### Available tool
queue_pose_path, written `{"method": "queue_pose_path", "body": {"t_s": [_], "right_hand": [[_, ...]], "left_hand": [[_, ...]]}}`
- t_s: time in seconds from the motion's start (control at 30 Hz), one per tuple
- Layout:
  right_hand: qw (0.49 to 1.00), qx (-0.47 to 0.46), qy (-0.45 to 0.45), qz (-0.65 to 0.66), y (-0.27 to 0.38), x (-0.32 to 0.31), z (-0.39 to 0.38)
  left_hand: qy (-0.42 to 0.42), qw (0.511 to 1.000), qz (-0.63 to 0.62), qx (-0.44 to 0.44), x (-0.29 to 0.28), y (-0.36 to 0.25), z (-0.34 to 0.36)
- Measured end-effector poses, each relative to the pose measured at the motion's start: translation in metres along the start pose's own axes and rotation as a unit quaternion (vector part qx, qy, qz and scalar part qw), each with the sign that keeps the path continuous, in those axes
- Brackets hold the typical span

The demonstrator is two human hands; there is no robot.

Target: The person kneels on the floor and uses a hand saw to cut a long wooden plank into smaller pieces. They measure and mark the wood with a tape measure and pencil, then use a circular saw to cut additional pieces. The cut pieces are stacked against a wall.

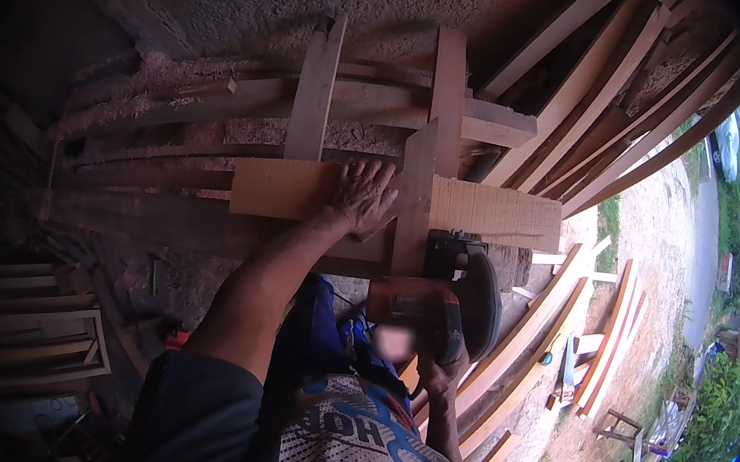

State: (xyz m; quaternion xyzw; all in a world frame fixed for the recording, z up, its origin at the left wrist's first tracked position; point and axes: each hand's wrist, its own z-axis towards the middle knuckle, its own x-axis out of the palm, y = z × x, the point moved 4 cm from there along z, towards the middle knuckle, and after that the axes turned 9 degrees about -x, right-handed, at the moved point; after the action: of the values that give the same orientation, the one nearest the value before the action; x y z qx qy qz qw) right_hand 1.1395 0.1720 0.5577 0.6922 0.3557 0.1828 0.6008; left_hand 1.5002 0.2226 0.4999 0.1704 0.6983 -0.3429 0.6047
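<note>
My left hand [368, 193] lies on top of a light-coloured plank [280, 186], its fingers stretched over the wood. The fingertips come close to a shorter piece of wood [415, 186] that crosses the plank. The plank's other part [499, 216] shows to the right of that crosspiece. A portable circular saw [414, 310], with an orange and dark body and a black guard, sits at the plank's near edge. My right hand [446, 372] is closed around its rear handle. The saw hides its blade and part of the fingers.
Rough timbers [317, 92] and another upright board [449, 87] support the plank. Shavings [155, 78] lie behind them. Long boards [591, 99] lean at the right. More cut lumber [526, 341] lies on the ground outside, and wooden frames [35, 343] stand at the left.
</note>
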Motion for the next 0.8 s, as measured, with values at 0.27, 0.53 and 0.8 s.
{"method": "queue_pose_path", "body": {"t_s": [0.27,0.53,0.8], "right_hand": [[0.998,-0.039,-0.013,0.037,0.004,0.003,0.001],[1.0,0.005,0.015,-0.027,-0.002,-0.003,-0.001],[0.998,-0.063,0.001,0.007,0.005,0.002,0.003]], "left_hand": [[0.024,1.0,-0.001,0.003,0.0,-0.001,0.001],[0.003,1.0,-0.003,0.006,0.002,0.0,0.002],[-0.004,1.0,-0.014,0.016,-0.006,-0.003,0.0]]}}
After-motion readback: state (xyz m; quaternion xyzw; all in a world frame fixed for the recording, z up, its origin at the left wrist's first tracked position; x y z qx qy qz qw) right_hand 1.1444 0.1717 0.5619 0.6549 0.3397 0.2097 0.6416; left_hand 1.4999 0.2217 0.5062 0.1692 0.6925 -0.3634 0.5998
